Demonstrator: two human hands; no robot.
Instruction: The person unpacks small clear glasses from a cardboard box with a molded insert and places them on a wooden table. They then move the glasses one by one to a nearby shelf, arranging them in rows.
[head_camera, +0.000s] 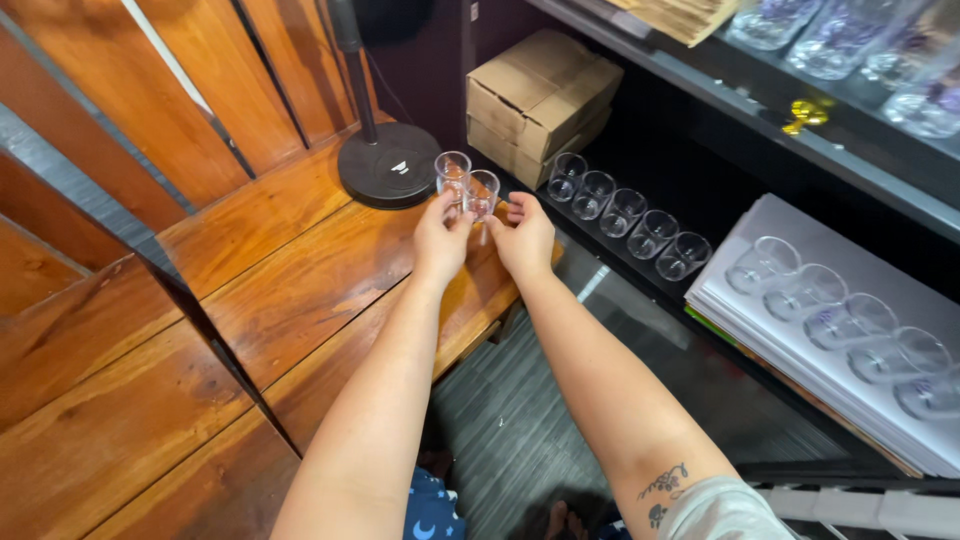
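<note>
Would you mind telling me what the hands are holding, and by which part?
The left hand and right hand grip two small clear glasses near their bases, fingers at the lower walls.

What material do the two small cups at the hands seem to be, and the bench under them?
The two small cups, touched by the left hand and the right hand, look like clear glass or hard plastic: the wood shows through them and their rims glint. The bench looks like varnished wood: reddish planks with visible grain and a soft shine.

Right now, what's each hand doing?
Left hand: fingers closed on a small clear glass.
Right hand: fingers closed on the second glass.
</note>
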